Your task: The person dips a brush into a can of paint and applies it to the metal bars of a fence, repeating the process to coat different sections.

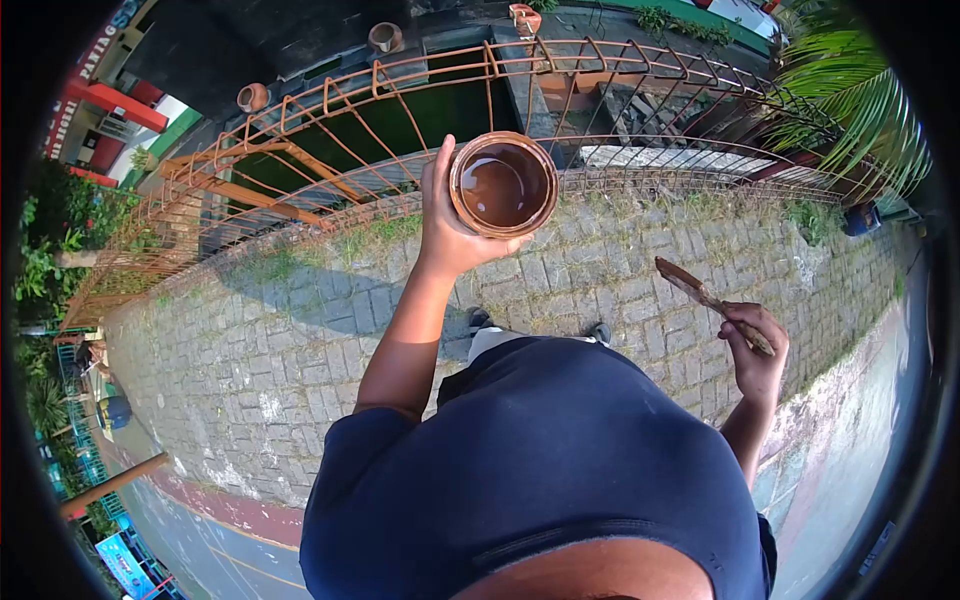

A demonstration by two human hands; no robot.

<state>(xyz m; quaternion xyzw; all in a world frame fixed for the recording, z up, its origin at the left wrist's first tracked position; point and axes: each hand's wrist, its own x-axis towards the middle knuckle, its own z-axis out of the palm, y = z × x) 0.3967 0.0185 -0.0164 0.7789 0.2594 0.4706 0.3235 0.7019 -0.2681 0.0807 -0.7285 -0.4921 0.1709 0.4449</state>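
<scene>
My left hand (452,230) is closed around a round paint can (503,186) and holds it out in front of me. Glossy brown paint shows inside the can, with brown smears on its rim. Lower and to the right, my right hand (755,340) grips a paintbrush (700,291) by its stained handle. The brush's brown-coated end points up and left, well apart from the can. Beyond the can runs a rusty metal fence (400,160) of bent wire bars.
Paving blocks (590,270) with grass between them lie underfoot. Several clay pots, one of them a tipped pot (385,38), stand behind the fence. Palm fronds (850,90) hang at the upper right. A blue barrel (114,411) stands at far left, near an orange-brown pole (115,486).
</scene>
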